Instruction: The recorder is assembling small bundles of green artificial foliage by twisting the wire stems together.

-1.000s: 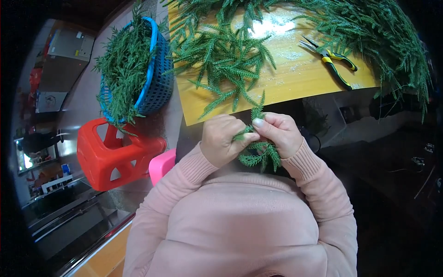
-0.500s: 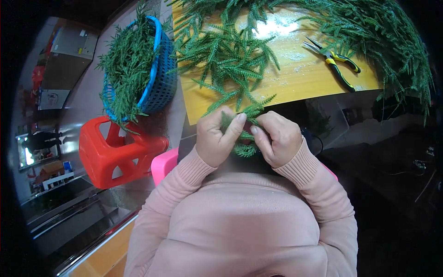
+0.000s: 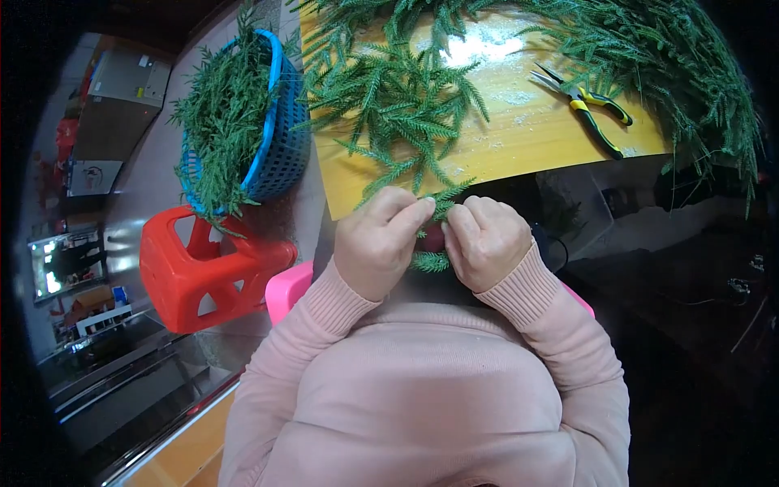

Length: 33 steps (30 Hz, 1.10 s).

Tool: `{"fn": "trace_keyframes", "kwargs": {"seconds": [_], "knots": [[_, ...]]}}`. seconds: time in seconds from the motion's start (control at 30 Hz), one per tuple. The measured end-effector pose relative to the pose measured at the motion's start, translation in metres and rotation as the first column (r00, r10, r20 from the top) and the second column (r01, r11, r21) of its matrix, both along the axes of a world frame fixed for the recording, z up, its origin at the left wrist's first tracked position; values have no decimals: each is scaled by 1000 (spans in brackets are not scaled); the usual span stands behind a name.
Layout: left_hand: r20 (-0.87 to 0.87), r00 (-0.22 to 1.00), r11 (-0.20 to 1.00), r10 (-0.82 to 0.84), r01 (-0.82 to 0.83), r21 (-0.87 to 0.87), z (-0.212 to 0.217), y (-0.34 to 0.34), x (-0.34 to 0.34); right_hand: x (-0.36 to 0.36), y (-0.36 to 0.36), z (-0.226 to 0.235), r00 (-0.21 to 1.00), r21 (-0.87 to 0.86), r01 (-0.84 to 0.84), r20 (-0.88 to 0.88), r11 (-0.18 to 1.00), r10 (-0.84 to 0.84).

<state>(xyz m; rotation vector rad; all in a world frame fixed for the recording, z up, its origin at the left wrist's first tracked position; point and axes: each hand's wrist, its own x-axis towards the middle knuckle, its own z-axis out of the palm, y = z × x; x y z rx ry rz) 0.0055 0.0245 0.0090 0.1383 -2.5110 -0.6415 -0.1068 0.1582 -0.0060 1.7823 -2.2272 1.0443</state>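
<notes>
The left hand and right hand pinch a green sprig together. Loose sprigs cover the yellow table ahead, beside pliers.

Head-worn fisheye; steeply downward; close

- The sprig is small, green and feathery, like a bit of fir branch.
- It sits between the two hands, pinched by the fingers, just below the table edge.
- One tip pokes up above the fingers; another bit hangs out below.
</notes>
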Motion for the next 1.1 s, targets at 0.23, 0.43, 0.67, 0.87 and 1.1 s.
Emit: {"fn": "trace_keyframes", "kwargs": {"seconds": [0.23, 0.43, 0.67, 0.87, 1.1], "knots": [[202, 966, 986, -164, 156, 58, 13, -12, 7, 4, 2, 10, 992, 5, -71, -103, 997, 71], [174, 848, 615, -501, 206, 761, -9, -27, 21, -1, 6, 8, 973, -57, -220, 56, 974, 223], [-108, 922, -454, -371, -79, 887, -22, -3, 22, -10, -5, -2, 977, -117, -174, 106, 978, 187], [139, 948, -353, -288, -239, 905, -1, -3, 16, -4, -4, 5, 989, -102, -119, -97, 988, 109], [233, 937, -120, -260, -271, 955, -7, 4, 14, -9, 3, 1, 982, -11, -178, -64, 984, 177]]}}
